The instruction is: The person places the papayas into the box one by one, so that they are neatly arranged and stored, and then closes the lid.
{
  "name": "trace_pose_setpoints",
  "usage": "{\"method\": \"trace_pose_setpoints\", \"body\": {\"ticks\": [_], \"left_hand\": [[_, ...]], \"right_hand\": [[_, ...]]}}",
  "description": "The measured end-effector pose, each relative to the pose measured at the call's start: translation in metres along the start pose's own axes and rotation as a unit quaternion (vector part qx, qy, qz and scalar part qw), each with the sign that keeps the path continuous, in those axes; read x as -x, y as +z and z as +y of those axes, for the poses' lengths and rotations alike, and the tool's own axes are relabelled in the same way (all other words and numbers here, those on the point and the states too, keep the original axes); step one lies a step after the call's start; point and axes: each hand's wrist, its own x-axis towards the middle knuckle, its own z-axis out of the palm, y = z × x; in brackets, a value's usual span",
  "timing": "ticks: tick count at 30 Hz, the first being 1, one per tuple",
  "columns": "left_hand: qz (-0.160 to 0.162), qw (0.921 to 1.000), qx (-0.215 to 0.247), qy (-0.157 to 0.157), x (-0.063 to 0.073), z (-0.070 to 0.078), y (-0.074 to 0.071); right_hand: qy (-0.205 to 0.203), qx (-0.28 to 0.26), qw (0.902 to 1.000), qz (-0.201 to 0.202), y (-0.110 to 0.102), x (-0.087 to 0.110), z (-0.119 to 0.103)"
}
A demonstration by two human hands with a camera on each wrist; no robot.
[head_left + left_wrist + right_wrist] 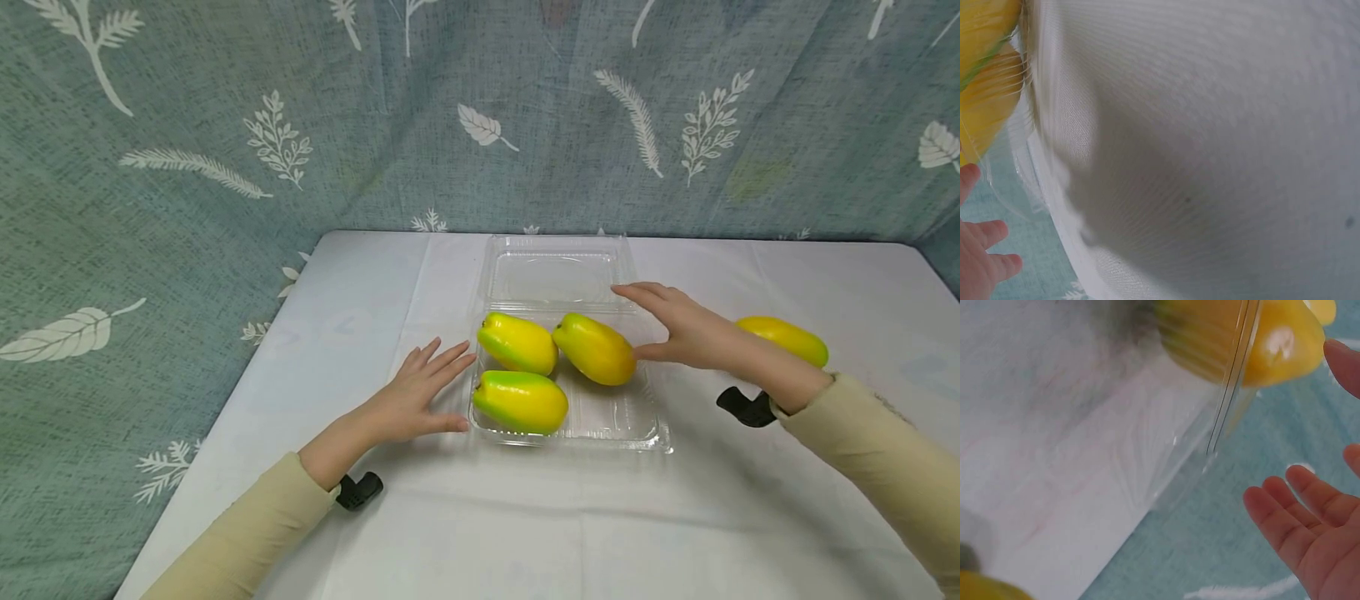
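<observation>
Three fruits (519,343) in box (618,421); left hand (411,404), right hand (690,329): fingers (1275,525) spread; I judge packing underway, fourth fruit (786,339) next.

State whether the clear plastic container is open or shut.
Open: its lid is spread back beyond the base, leaving three yellow-green fruits uncovered.
</observation>
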Motion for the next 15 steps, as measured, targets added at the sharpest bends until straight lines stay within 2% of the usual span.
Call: {"method": "trace_pose_setpoints", "body": {"ticks": [5,13,15], "left_hand": [[0.001,1.0,0.0,-0.001,0.0,0.0,0.0],[0.018,0.9998,0.005,0.009,0.0,-0.002,0.002],[0.015,0.9999,0.004,0.005,0.0,-0.002,0.002]], "right_hand": [[0.003,-0.007,0.9997,0.022,-0.008,0.01,0.008],[0.001,-0.013,0.9984,0.055,-0.016,0.031,0.022],[0.014,-0.016,0.9978,0.063,-0.017,0.035,0.026]]}}
